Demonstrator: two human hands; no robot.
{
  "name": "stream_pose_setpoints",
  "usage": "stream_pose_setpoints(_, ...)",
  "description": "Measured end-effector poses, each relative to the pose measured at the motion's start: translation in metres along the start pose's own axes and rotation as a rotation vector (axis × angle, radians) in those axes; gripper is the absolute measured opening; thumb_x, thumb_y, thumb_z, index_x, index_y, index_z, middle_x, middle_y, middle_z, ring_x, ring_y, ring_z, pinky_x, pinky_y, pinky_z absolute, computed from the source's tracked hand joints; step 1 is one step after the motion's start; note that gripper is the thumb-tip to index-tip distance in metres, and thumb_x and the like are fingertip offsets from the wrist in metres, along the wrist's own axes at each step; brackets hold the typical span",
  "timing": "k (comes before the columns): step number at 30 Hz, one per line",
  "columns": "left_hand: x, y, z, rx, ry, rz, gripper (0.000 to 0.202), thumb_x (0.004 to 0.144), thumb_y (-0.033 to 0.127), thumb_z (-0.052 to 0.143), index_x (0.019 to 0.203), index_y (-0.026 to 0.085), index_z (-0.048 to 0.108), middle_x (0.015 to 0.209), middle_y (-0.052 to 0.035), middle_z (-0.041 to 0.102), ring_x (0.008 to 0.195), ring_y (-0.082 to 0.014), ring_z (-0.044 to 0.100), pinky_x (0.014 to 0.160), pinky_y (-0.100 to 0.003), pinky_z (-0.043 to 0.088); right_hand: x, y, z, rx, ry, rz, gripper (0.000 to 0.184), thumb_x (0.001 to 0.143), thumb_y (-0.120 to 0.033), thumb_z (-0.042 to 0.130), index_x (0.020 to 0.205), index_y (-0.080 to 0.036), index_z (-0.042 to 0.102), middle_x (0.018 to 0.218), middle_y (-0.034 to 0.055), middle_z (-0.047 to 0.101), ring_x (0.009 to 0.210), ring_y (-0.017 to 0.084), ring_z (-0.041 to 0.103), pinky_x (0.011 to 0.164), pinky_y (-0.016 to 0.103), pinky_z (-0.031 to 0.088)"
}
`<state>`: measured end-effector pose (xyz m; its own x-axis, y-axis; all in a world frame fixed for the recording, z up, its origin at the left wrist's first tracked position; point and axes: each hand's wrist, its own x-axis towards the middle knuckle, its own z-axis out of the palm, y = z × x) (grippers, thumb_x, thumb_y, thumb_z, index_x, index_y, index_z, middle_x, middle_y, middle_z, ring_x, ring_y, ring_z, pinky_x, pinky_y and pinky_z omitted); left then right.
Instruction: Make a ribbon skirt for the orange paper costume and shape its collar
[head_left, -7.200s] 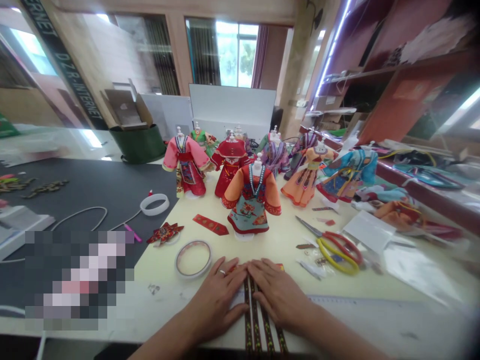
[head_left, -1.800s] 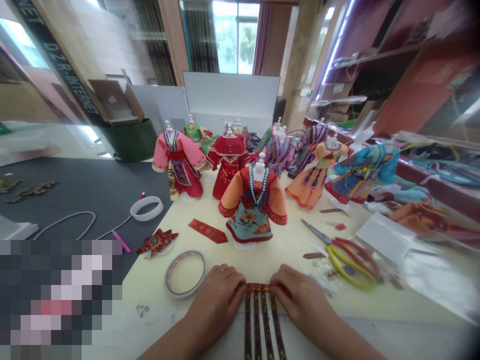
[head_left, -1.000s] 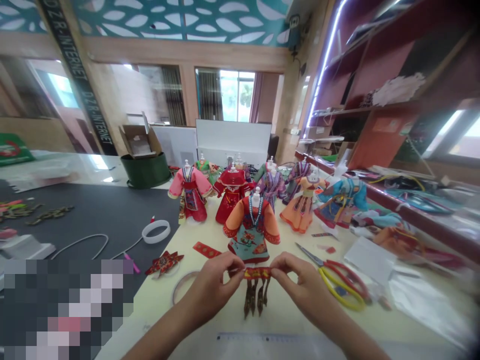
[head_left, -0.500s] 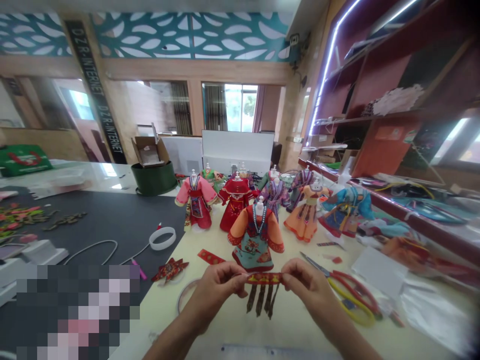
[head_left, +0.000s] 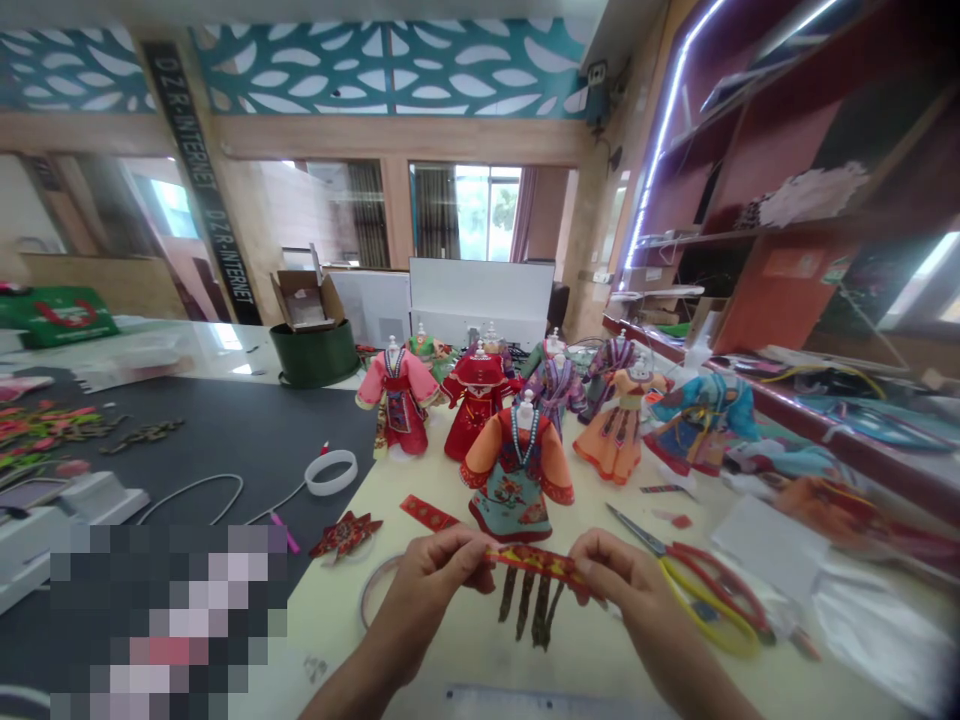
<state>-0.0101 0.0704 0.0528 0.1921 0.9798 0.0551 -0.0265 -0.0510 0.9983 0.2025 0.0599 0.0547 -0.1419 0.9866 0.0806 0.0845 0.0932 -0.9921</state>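
Left hand (head_left: pixel 429 600) and right hand (head_left: pixel 628 590) pinch a red embroidered band (head_left: pixel 534 563).
Both grips are closed on its ends; dark strips (head_left: pixel 527 610) hang beneath.

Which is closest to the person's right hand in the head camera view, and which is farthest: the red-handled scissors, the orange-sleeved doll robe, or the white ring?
Starting from the right hand:
1. The red-handled scissors, just to the hand's right.
2. The orange-sleeved doll robe, ahead and to the left.
3. The white ring, farthest, well off to the left.
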Motion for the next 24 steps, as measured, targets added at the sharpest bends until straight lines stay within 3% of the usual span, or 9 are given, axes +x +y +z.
stream_pose_setpoints(4, -0.001, 0.006, 0.001, -0.004, 0.002, 0.011, 0.024, 0.081, 0.035, 0.057, 0.071, 0.015, 0.064, 0.062, -0.0009, 0.063, 0.063, -0.0128, 0.057, 0.066, -0.024, 0.044, 0.003, 0.006, 0.000, -0.022, -0.055, 0.011, 0.027, 0.081, -0.040, 0.054, 0.067, -0.017, 0.052, 0.055, -0.0031, 0.051, 0.054, 0.011, 0.043, 0.053, 0.023, 0.032)
stream_pose_setpoints(6, -0.002, 0.012, 0.004, -0.011, -0.010, 0.001, 0.023, 0.080, 0.034, 0.057, 0.070, 0.015, 0.063, 0.063, -0.0011, 0.063, 0.063, -0.0131, 0.058, 0.065, -0.024, 0.044, 0.006, 0.010, 0.001, -0.085, -0.013, -0.045, 0.025, 0.082, -0.039, 0.052, 0.070, -0.018, 0.053, 0.060, -0.0020, 0.053, 0.058, 0.013, 0.048, 0.056, 0.024, 0.037)
stream_pose_setpoints(10, -0.002, 0.022, 0.012, -0.008, -0.045, -0.012, 0.022, 0.079, 0.031, 0.057, 0.065, 0.014, 0.060, 0.062, -0.0013, 0.061, 0.063, -0.0137, 0.057, 0.064, -0.024, 0.043, 0.006, 0.010, 0.008, -0.320, 0.168, -0.359, 0.011, 0.084, -0.028, 0.052, 0.088, -0.019, 0.056, 0.084, 0.0032, 0.060, 0.081, 0.018, 0.057, 0.073, 0.029, 0.045)
stream_pose_setpoints(14, -0.002, 0.023, 0.017, 0.057, -0.055, 0.011, 0.023, 0.079, 0.031, 0.056, 0.063, 0.015, 0.057, 0.060, -0.0002, 0.058, 0.061, -0.0132, 0.054, 0.062, -0.024, 0.042, 0.000, -0.001, 0.021, -0.456, 0.168, -0.673, 0.013, 0.083, -0.015, 0.051, 0.095, -0.019, 0.056, 0.093, 0.0058, 0.058, 0.089, 0.018, 0.056, 0.078, 0.030, 0.047)
stream_pose_setpoints(19, -0.002, 0.024, 0.017, 0.140, -0.053, 0.025, 0.023, 0.079, 0.032, 0.054, 0.064, 0.014, 0.058, 0.062, 0.0003, 0.055, 0.064, -0.0132, 0.051, 0.062, -0.023, 0.040, -0.004, -0.009, 0.039, -0.576, 0.195, -0.842, 0.019, 0.078, -0.008, 0.056, 0.095, -0.017, 0.056, 0.089, 0.0072, 0.057, 0.085, 0.020, 0.054, 0.073, 0.034, 0.047)
stream_pose_setpoints(24, -0.003, 0.029, 0.018, 0.183, -0.059, 0.032, 0.022, 0.078, 0.030, 0.054, 0.062, 0.015, 0.057, 0.062, 0.0007, 0.054, 0.064, -0.0126, 0.050, 0.062, -0.022, 0.039, 0.000, -0.009, 0.046, -0.632, 0.225, -0.910, 0.018, 0.078, -0.004, 0.053, 0.088, -0.018, 0.056, 0.080, 0.0056, 0.057, 0.076, 0.020, 0.052, 0.067, 0.036, 0.042)
